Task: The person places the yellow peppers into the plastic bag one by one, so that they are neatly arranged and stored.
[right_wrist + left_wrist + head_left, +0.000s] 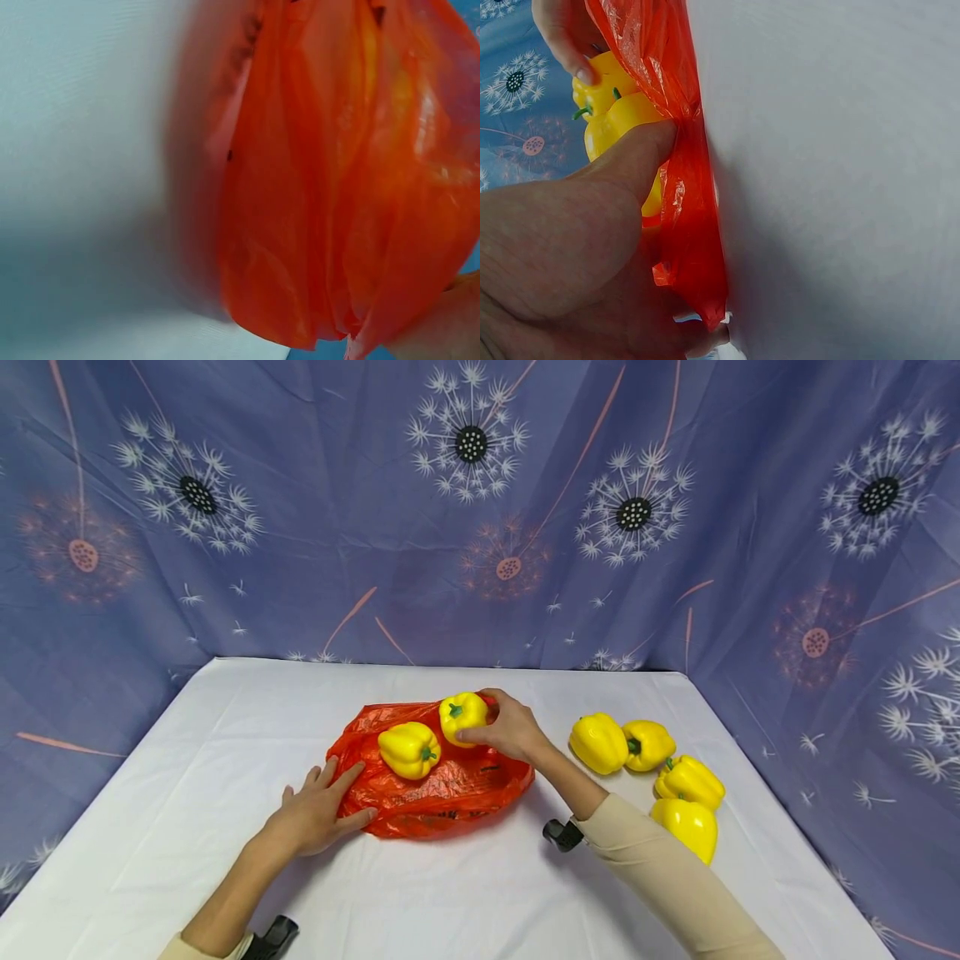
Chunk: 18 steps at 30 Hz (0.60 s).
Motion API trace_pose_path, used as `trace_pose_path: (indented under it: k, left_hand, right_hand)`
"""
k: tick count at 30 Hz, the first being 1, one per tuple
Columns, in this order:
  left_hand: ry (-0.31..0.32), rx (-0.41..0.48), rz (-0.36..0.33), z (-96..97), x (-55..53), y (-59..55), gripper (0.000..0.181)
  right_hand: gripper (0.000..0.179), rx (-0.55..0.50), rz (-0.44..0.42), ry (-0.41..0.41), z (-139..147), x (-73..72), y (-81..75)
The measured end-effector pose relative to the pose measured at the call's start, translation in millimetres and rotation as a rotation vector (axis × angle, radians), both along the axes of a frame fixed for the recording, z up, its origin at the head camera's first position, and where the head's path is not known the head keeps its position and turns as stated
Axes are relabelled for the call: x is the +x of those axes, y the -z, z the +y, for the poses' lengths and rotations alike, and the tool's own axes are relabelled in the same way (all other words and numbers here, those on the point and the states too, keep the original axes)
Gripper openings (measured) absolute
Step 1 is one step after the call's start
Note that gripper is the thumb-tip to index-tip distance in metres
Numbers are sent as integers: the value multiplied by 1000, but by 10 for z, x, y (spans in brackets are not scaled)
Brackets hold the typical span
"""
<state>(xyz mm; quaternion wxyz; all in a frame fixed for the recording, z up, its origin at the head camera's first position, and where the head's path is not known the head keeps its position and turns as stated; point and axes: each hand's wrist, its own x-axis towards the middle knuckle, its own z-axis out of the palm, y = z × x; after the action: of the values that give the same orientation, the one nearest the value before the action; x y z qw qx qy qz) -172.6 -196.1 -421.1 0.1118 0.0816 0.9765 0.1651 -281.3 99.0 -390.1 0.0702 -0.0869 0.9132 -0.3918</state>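
Observation:
A red plastic bag (457, 797) lies spread on the white-covered table. On it rests a yellow bell pepper (408, 750), its stem toward the right. Just behind and to the right of that one, my right hand (513, 727) grips a second bell pepper (457, 713) between thumb and fingers, over the bag's far side. My left hand (307, 818) touches the bag's left edge with fingers spread. In the left wrist view its thumb (641, 150) lies against the red plastic, close to the peppers. Red film (322, 195) fills much of the right wrist view and hides the gripped pepper.
To the right, beyond my right forearm, several more yellow bell peppers (688, 783) sit in a curved row. A blue dandelion-print curtain (360, 527) hangs behind and beside the table (187, 760). Black wrist-worn devices (562, 835) show under both forearms.

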Motion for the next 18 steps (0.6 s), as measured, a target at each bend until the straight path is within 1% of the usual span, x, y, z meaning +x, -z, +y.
trace_pose_path:
  k: [3, 9, 13, 18]
  left_hand:
    - [4, 1, 3, 0, 5, -8, 86]
    - [6, 4, 15, 12, 17, -11, 86]
    - [2, 6, 19, 14, 20, -7, 85]
    - [2, 5, 22, 8, 23, 2, 85]
  right_hand:
    - [87, 13, -9, 12, -20, -10, 53]
    - [88, 7, -10, 29, -41, 3, 116]
    - [88, 15, 4, 22, -58, 13, 134]
    - [86, 49, -8, -1, -62, 13, 130]
